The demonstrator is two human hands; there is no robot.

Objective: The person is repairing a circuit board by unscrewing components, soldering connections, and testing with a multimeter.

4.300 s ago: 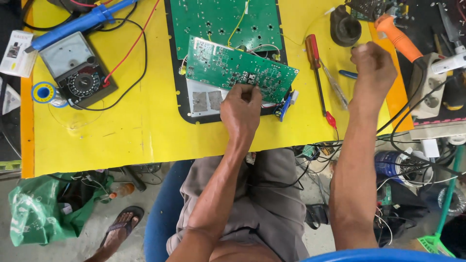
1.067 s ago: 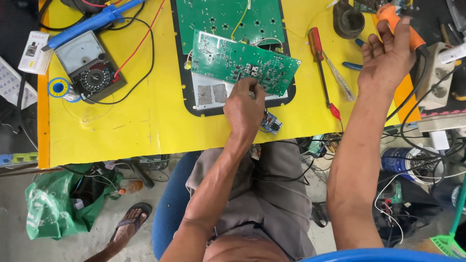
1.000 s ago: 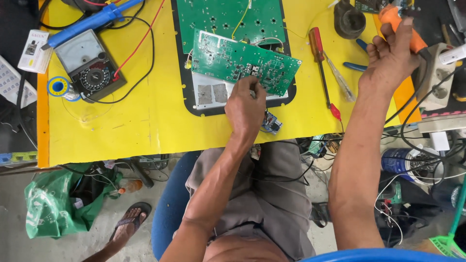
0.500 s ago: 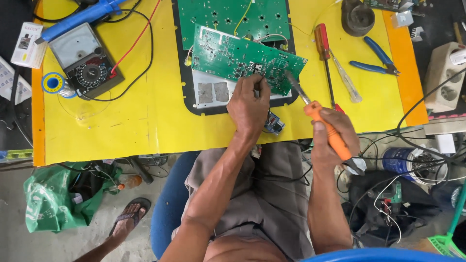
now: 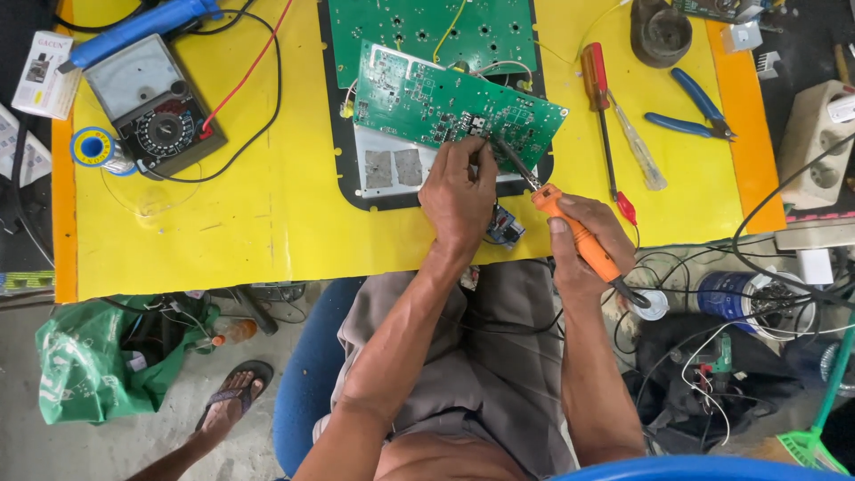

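A green circuit board (image 5: 419, 98) lies tilted over a black-framed plate (image 5: 392, 169) on the yellow table (image 5: 267, 223). My left hand (image 5: 459, 191) pinches the board's near edge, fingertips on a small dark component. My right hand (image 5: 592, 245) grips an orange soldering iron (image 5: 550, 199). Its metal tip reaches the board just right of my left fingertips. A small blue module (image 5: 506, 224) lies under my left wrist at the table's edge.
A second green board (image 5: 427, 22) lies behind. An analogue multimeter (image 5: 151, 111) with leads, a solder roll (image 5: 93, 147) and a blue suction pump (image 5: 142, 27) are left. A red screwdriver (image 5: 595, 76), blue pliers (image 5: 695, 107) and a power strip (image 5: 815, 142) are right. A green bag (image 5: 98, 365) sits on the floor.
My right hand came back from the table's far right corner holding the orange soldering iron and brought its tip to the board. My left hand stayed on the board's edge.
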